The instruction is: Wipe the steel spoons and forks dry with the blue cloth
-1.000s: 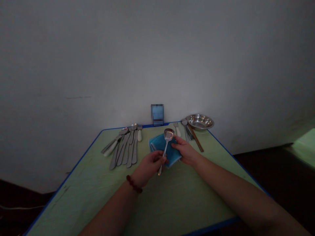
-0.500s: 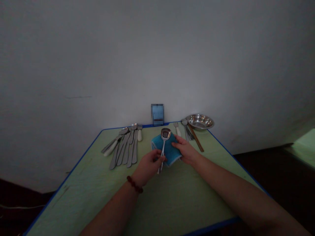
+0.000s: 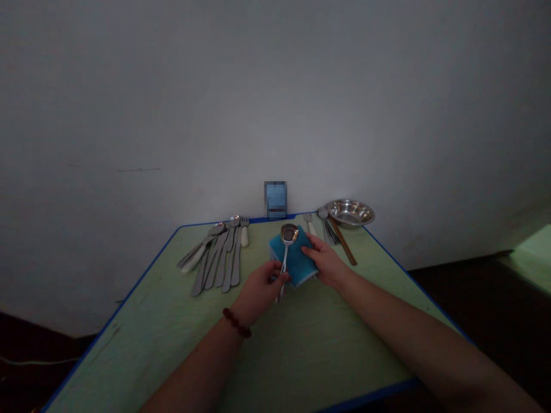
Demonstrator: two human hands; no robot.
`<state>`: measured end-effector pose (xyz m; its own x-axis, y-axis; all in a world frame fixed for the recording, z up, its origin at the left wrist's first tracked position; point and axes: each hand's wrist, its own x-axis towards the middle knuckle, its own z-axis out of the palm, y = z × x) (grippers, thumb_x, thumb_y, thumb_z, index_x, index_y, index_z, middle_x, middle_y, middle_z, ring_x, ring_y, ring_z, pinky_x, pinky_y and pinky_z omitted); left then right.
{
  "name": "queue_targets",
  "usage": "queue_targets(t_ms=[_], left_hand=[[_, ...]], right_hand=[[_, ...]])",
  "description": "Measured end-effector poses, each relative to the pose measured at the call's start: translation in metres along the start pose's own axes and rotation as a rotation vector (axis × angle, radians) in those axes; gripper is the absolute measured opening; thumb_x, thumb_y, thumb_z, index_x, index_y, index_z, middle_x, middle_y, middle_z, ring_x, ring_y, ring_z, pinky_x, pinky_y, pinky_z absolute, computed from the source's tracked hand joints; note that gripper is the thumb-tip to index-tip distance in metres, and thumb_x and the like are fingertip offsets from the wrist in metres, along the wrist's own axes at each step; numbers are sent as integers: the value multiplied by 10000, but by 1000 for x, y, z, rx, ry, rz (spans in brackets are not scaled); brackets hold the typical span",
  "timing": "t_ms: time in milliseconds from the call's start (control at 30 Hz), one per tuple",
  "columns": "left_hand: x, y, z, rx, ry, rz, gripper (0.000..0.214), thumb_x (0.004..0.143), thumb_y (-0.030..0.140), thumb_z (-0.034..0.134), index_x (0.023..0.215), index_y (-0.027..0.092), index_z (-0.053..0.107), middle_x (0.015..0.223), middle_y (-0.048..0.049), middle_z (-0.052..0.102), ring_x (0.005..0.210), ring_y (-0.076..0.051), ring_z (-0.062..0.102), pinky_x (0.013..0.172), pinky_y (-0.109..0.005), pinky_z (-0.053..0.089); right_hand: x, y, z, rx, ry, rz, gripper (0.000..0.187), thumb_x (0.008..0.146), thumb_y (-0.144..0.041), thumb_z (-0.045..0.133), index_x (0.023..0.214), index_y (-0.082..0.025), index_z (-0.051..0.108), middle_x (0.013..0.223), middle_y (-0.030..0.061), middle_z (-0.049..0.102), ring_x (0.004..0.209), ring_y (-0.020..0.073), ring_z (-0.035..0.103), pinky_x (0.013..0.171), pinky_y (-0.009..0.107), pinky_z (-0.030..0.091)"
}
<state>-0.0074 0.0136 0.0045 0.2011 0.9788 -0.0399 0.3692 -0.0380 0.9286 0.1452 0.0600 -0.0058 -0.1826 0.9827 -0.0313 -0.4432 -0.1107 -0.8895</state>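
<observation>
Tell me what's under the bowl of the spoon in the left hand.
Below the spoon, held in the left hand, lies a blue folded cloth, touched by the right hand. Anything under the cloth is covered and cannot be seen.

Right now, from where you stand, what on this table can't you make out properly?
Head view, the metal spoon: the left hand hides part of its handle.
Head view, the blue cloth: the right hand and the spoon cover parts of it, so its folds are hidden.
Head view, the upright panel by the wall: blurred, so what it shows is unreadable.
Head view, the cutlery bunch beside the steel bowl: too small and overlapped to count.
</observation>
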Motion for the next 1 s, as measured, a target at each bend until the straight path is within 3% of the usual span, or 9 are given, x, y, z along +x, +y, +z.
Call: queue_targets(t_ms=[233, 633, 1000], left_hand=[[0, 3, -1, 52, -16, -15, 211, 682, 334, 507, 799, 160, 533, 650, -18, 599, 528, -133, 533, 512, -257, 403], [-2, 4, -1, 110, -46, -30, 238, 704, 349, 461, 825, 157, 532, 720, -38, 609, 542, -132, 536, 503, -255, 410], [-2, 1, 1, -20, -97, -60, 201, 691, 321, 497, 800, 154, 524, 688, -14, 609, 485, -95, 494, 492, -238, 377]], right_hand=[[0, -1, 0, -18, 53, -17, 383, 554, -185, 602, 928, -263, 569, 805, -44, 638, 647, 132, 554, 629, 283, 437], [3, 0, -1, -17, 117, -71, 418, 560, -198, 598, 971, -261, 558, 841, -43, 645, 727, 153, 582, 714, 318, 450], [7, 3, -6, -25, 154, -103, 433, 580, -195, 577, 1006, -272, 555, 893, -30, 639, 809, 175, 582, 765, 355, 443]])
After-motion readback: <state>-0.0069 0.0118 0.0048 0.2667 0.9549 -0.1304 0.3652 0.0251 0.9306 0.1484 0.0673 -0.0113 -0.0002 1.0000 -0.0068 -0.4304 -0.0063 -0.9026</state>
